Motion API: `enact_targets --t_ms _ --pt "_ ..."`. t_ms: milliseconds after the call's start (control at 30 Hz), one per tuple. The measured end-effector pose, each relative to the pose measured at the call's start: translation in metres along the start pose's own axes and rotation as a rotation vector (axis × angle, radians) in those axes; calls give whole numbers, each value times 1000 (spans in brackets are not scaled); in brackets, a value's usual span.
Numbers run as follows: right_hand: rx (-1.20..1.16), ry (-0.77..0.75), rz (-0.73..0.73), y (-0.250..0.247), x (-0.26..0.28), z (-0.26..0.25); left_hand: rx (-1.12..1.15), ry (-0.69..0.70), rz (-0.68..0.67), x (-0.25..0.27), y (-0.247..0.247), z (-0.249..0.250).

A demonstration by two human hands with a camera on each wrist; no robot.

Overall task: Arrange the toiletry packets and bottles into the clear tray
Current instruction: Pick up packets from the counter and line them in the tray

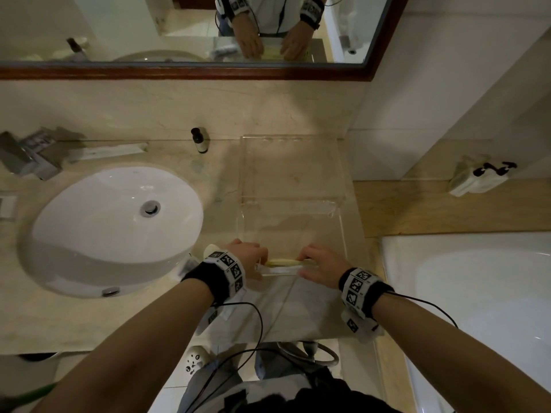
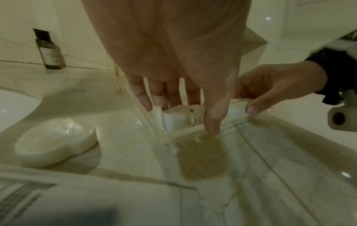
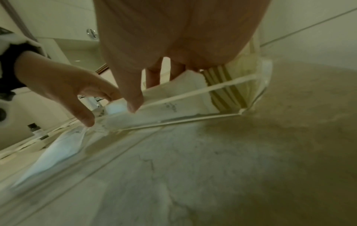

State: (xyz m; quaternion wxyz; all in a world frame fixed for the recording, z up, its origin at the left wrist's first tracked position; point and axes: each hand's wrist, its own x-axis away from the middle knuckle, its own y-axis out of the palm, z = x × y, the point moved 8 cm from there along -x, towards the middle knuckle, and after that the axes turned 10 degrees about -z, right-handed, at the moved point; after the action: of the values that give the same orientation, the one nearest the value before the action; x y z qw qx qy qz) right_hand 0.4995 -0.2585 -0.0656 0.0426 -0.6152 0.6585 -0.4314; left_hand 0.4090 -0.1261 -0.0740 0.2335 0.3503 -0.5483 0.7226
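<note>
The clear tray (image 1: 242,174) stands on the counter to the right of the sink. A white packet (image 1: 280,268) and a yellow striped packet (image 1: 283,261) stand on edge against its near wall (image 3: 193,117). My left hand (image 1: 253,257) reaches in with straight fingers (image 2: 144,100) touching the white packet (image 2: 179,117), its thumb outside the wall. My right hand (image 1: 307,263) pinches the white packet's (image 3: 173,97) other end, thumb (image 3: 135,104) at the rim; the striped packet (image 3: 218,76) lies behind it. A small dark bottle (image 1: 199,140) stands by the back wall, apart from both hands.
The white sink (image 1: 113,228) and its faucet (image 1: 26,156) fill the left. A soap dish (image 2: 56,140) sits just left of the tray's near corner. A long white packet (image 1: 107,153) lies behind the sink. A bathtub (image 1: 477,293) borders the counter on the right.
</note>
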Motion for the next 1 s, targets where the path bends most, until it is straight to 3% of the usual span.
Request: enact_targets --t_ms 300,467,667,1000 --pt "73 -83 121 -7 6 -3 -1 -6 13 4 -2 2" --pt "50 -85 179 -14 6 -5 76 -24 89 7 -9 4" --pt "-4 -35 149 -10 2 1 208 -25 139 11 -15 5" --pt "28 15 104 -14 -4 5 171 67 227 11 -20 3"
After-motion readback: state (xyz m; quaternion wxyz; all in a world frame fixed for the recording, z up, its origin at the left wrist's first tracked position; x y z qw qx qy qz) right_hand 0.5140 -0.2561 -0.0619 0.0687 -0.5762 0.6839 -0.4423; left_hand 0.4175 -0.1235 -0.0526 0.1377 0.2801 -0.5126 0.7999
